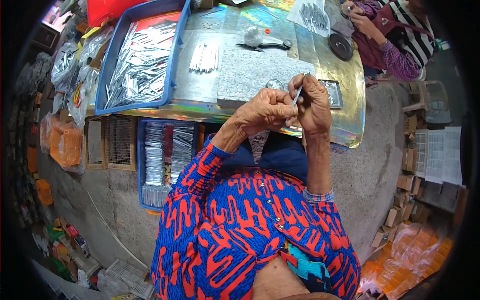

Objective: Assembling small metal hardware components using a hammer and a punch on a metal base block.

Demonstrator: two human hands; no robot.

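Observation:
Both hands meet above the near edge of the table, around a thin silvery metal strip [298, 94]. My left hand [265, 111] is closed, with thumb and forefinger pinching the strip's lower part. My right hand [316, 107] is closed at its upper end, fingertips pointing up. Fingers hide some of the strip. Beneath them lies a speckled grey stone slab [260, 67], with a small round dish [274, 84] close to my left knuckles. Beside my right hand sits a small dark-rimmed rectangular tray [338, 95], partly covered by it.
On the left a blue tray [172, 55] holds many loose metal strips; a neat row of strips [204, 57] lies nearby. Black-handled pliers [267, 46] rest behind the slab. A blue crate [141, 165] of strips stands below the table. Across the right corner, another person's hands [357, 17] work.

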